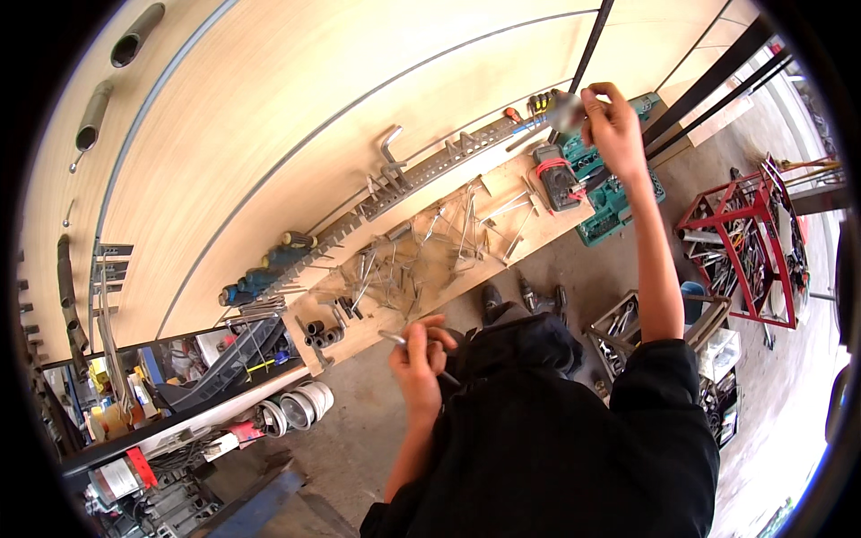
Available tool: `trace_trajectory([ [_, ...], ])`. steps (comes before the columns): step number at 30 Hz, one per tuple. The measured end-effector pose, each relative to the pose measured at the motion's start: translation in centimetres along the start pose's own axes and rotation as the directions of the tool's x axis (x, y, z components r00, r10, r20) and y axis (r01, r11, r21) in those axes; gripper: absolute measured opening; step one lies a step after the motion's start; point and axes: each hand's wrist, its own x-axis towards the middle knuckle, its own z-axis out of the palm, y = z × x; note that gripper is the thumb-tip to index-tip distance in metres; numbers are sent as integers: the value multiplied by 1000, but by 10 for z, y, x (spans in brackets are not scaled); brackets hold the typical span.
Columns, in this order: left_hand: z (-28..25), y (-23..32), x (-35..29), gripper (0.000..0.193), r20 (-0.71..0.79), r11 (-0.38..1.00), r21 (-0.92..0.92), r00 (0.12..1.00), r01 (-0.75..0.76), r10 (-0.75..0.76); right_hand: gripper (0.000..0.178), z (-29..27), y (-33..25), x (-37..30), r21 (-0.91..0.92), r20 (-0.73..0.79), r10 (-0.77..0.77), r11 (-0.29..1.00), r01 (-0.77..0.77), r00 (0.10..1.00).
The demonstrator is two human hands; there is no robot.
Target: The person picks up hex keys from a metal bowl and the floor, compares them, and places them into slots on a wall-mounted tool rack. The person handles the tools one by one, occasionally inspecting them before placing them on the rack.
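My left hand (pixel 416 363) is closed around a thin metal rod (pixel 392 338), whose end sticks out past the fingers near the workbench's front edge. The rod's exact kind does not show. Raised at the far right, my right hand (pixel 613 127) has its fingers curled beside a blurred patch; whatever they pinch cannot be made out. Several L-shaped hex keys (pixel 466 224) and other thin metal tools lie loosely on the wooden bench top (pixel 525 238). Behind them runs a perforated metal rack (pixel 439 168) with a large bent hex key (pixel 391 143) standing in it.
A multimeter (pixel 558 177) with red leads lies by green tool cases (pixel 592 220). Sockets (pixel 316 334) stand at the bench's left end, below screwdrivers (pixel 260 276). A red metal cart (pixel 744 220) is at right; a drill (pixel 531 296) and crates (pixel 619 332) sit on the floor.
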Motion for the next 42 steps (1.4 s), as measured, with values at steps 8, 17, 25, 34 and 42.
trace_trajectory([
  [8, -33, -8, -6, 34, -292, 994, 19, 950, -111, 112, 17, 65, 67, 22, -176, -52, 9, 984, -18, 999],
  [17, -46, -12, -14, 35, -381, 992, 16, 917, -121, 118, 17, 82, 101, 38, -447, -24, -182, 882, 153, 983],
  [25, -44, -11, -10, 35, -351, 995, 50, 932, -81, 94, 18, 98, 66, 64, -637, 309, -213, 677, 369, 927],
  [34, -41, -3, -11, 33, -318, 999, 26, 947, -39, 45, 24, 106, 70, 78, -674, 347, -133, 653, 346, 928],
  [42, -48, 6, -1, 33, -208, 998, -63, 978, -15, 2, 21, 112, 105, 61, -736, 309, -67, 615, 283, 949],
])
